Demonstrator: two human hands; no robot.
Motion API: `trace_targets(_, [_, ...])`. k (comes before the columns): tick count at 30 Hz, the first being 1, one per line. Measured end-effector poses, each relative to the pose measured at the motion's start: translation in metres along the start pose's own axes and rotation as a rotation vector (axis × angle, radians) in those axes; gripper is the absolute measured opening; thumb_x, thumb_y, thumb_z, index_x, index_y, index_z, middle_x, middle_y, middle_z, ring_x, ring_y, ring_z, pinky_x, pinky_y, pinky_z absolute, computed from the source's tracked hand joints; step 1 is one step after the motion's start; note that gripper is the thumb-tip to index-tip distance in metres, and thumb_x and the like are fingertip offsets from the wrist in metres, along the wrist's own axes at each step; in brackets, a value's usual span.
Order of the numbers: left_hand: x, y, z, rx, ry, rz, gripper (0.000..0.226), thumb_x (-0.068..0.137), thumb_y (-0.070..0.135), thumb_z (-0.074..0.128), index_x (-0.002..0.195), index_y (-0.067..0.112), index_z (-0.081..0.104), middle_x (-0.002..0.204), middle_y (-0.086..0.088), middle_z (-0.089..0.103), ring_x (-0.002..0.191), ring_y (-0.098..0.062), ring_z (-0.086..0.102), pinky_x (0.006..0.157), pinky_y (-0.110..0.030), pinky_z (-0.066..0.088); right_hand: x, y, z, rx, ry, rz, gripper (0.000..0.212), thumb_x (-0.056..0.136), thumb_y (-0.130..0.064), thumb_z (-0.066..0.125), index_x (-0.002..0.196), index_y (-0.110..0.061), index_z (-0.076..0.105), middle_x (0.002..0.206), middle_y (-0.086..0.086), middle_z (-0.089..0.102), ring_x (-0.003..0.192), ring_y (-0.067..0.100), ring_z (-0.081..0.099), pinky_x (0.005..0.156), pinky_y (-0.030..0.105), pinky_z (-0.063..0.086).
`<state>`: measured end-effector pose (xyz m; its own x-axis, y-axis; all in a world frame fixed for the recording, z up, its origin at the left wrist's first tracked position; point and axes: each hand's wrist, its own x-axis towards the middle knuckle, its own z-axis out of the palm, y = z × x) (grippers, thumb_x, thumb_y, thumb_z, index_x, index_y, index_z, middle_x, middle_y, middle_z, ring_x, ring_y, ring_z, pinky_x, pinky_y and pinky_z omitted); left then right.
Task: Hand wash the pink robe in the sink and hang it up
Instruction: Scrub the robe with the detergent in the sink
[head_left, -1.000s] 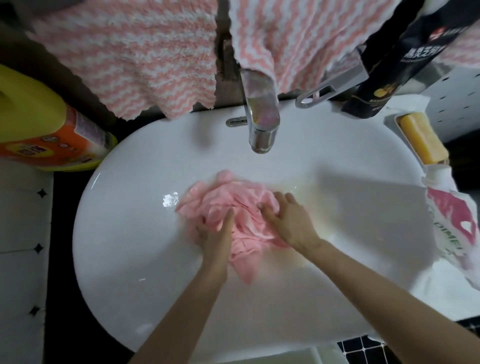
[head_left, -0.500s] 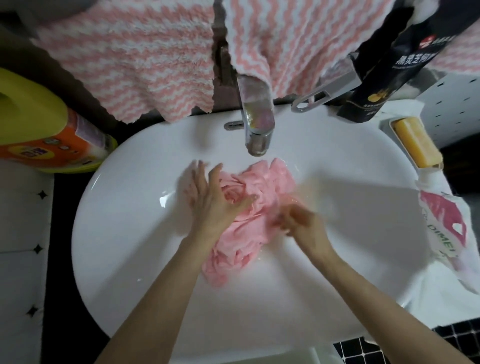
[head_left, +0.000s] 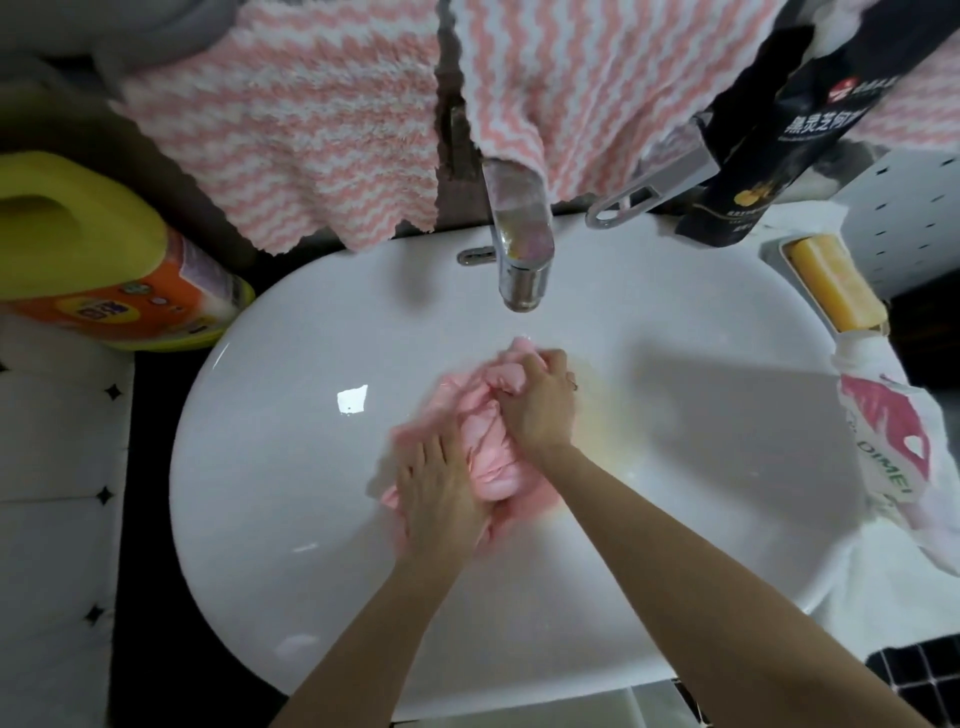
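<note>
A yellow jug (head_left: 104, 275) stands left of the sink (head_left: 311, 571), and striped towels (head_left: 311, 119) hang above its far rim. In the middle of the sink lies the bunched pink robe (head_left: 488, 441). The left hand (head_left: 441, 499) presses on its near-left part, fingers fairly straight and close together. The right hand (head_left: 535, 410) grips the robe's far end, fingers curled into the cloth, just below the tap (head_left: 519, 249). A black bag (head_left: 769, 145) hangs past the sink's far right rim; on the right edge rests a yellow soap (head_left: 836, 286), and a white bag (head_left: 893, 431) lies nearer.
</note>
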<state>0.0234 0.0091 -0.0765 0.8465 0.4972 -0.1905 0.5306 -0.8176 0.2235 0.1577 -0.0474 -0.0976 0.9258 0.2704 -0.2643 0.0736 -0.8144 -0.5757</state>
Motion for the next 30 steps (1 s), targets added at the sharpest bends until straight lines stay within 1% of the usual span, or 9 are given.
trace_targets(2, [-0.005, -0.004, 0.0, 0.045, 0.029, 0.014, 0.09, 0.035, 0.06, 0.08, 0.109, 0.014, 0.057, 0.094, -0.009, 0.054, 0.088, -0.029, 0.053, 0.075, -0.041, 0.04, -0.002, 0.013, -0.004, 0.215, 0.026, 0.004, 0.024, 0.08, -0.017, 0.063, 0.102, -0.009, 0.06, 0.112, 0.009, 0.053, 0.095, 0.029, 0.058, 0.08, 0.04, 0.049])
trace_targets(5, [0.0, -0.018, 0.008, 0.007, 0.079, 0.073, 0.107, 0.034, 0.074, 0.066, 0.125, 0.021, 0.05, 0.132, -0.018, 0.049, 0.123, -0.04, 0.045, 0.108, -0.049, 0.021, -0.015, 0.017, -0.023, 0.544, 0.011, 0.004, 0.038, 0.079, 0.004, 0.054, 0.11, -0.017, 0.051, 0.104, 0.003, 0.06, 0.093, 0.017, 0.06, 0.079, 0.029, 0.05])
trace_targets(7, [0.0, -0.024, 0.013, -0.047, 0.039, 0.102, 0.108, 0.034, 0.069, 0.069, 0.124, 0.018, 0.041, 0.129, -0.013, 0.055, 0.118, -0.037, 0.053, 0.1, -0.047, 0.039, -0.03, 0.014, -0.04, 0.623, -0.091, -0.074, 0.058, 0.081, 0.006, 0.048, 0.129, -0.027, 0.042, 0.106, -0.002, 0.063, 0.093, 0.01, 0.062, 0.081, 0.019, 0.049])
trace_targets(9, [-0.001, -0.024, 0.011, -0.146, -0.029, 0.05, 0.101, 0.039, 0.059, 0.077, 0.123, 0.021, 0.037, 0.115, -0.004, 0.06, 0.106, -0.031, 0.058, 0.083, -0.04, 0.05, -0.049, 0.01, -0.052, 0.564, -0.173, -0.195, 0.065, 0.079, -0.002, 0.049, 0.135, -0.035, 0.04, 0.11, -0.005, 0.064, 0.096, 0.01, 0.061, 0.085, 0.016, 0.046])
trace_targets(13, [-0.004, -0.021, 0.009, -0.301, -0.055, -0.104, 0.088, 0.064, 0.067, 0.041, 0.141, 0.026, 0.029, 0.136, 0.009, 0.041, 0.126, -0.014, 0.039, 0.101, -0.038, 0.038, -0.087, 0.004, -0.028, 0.127, -0.047, -0.476, 0.039, 0.08, -0.041, 0.058, 0.117, -0.029, 0.063, 0.121, 0.0, 0.057, 0.097, 0.02, 0.055, 0.083, 0.027, 0.041])
trace_targets(18, [0.001, -0.029, 0.029, -0.159, -0.046, -0.022, 0.062, 0.07, 0.052, 0.054, 0.125, 0.025, 0.044, 0.113, 0.004, 0.052, 0.111, -0.017, 0.051, 0.092, -0.034, 0.043, -0.06, 0.014, 0.022, -0.207, 0.06, -0.408, 0.032, 0.078, -0.044, 0.046, 0.088, -0.018, 0.063, 0.091, 0.01, 0.062, 0.075, 0.031, 0.057, 0.069, 0.037, 0.038])
trace_targets(23, [0.003, -0.027, 0.02, 0.027, -0.105, 0.013, 0.085, 0.059, 0.081, 0.043, 0.122, 0.025, 0.051, 0.112, 0.003, 0.047, 0.101, -0.02, 0.045, 0.085, -0.03, 0.037, -0.008, -0.014, 0.008, -0.089, -0.055, -0.206, 0.038, 0.093, -0.039, 0.042, 0.067, -0.02, 0.062, 0.075, 0.004, 0.064, 0.073, 0.032, 0.063, 0.062, 0.031, 0.041])
trace_targets(25, [-0.005, -0.029, 0.019, -0.034, 0.004, -0.052, 0.088, 0.053, 0.078, 0.05, 0.116, 0.018, 0.055, 0.115, -0.006, 0.05, 0.102, -0.026, 0.047, 0.086, -0.034, 0.034, -0.012, -0.016, -0.005, 0.1, -0.011, -0.038, 0.036, 0.094, -0.043, 0.044, 0.069, -0.02, 0.058, 0.077, 0.001, 0.062, 0.08, 0.028, 0.061, 0.064, 0.03, 0.037])
trace_targets(30, [-0.009, -0.025, 0.022, -0.087, 0.039, 0.042, 0.072, 0.059, 0.049, 0.059, 0.121, 0.012, 0.051, 0.1, -0.005, 0.058, 0.094, -0.028, 0.056, 0.081, -0.036, 0.045, -0.072, -0.005, 0.002, -0.141, 0.05, -0.436, 0.044, 0.085, -0.06, 0.042, 0.105, -0.026, 0.063, 0.114, 0.004, 0.061, 0.093, 0.028, 0.055, 0.078, 0.037, 0.043])
